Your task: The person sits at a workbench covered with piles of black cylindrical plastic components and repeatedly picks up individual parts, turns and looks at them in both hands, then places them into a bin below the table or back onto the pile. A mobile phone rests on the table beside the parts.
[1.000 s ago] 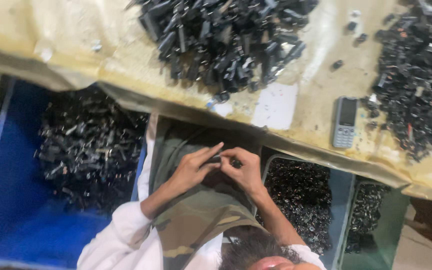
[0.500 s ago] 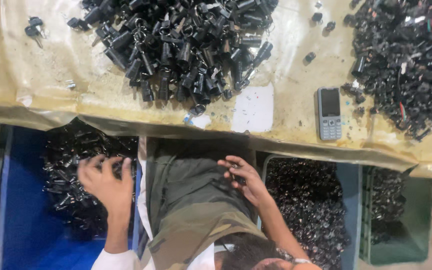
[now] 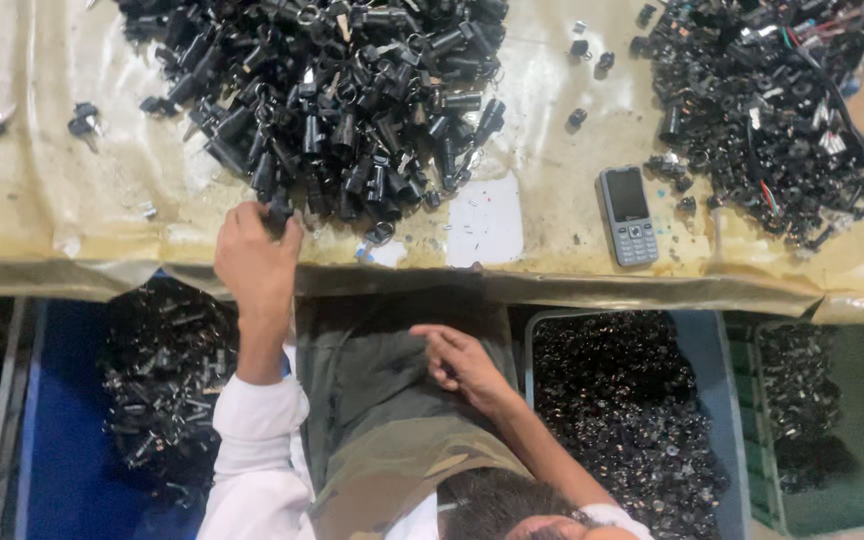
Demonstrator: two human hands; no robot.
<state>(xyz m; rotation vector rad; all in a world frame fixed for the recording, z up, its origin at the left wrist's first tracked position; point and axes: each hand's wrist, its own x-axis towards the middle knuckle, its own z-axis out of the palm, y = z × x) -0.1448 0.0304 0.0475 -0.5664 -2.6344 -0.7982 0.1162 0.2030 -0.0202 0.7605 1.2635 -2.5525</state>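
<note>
My left hand [image 3: 255,258] reaches up onto the table and pinches a black cylindrical part [image 3: 278,214] at the near edge of a big heap of black parts [image 3: 342,100]. A white sleeve covers that arm. Below the table edge, my right hand [image 3: 464,364] rests on the olive-green cloth [image 3: 382,400] over my lap. Its fingers are curled downward, and whether something small sits under them is hidden.
A grey keypad phone [image 3: 627,215] and a white paper slip [image 3: 485,222] lie on the yellowish table cover [image 3: 72,210]. A second heap of black parts with wires [image 3: 762,110] lies far right. Below are a blue bin [image 3: 62,460], a grey-blue bin [image 3: 702,350] and a green bin [image 3: 852,430], all holding dark parts.
My hands were together over my lap. The left hand then swung out over the blue bin and has now gone up to the heap's edge. The right hand stayed on the cloth.
</note>
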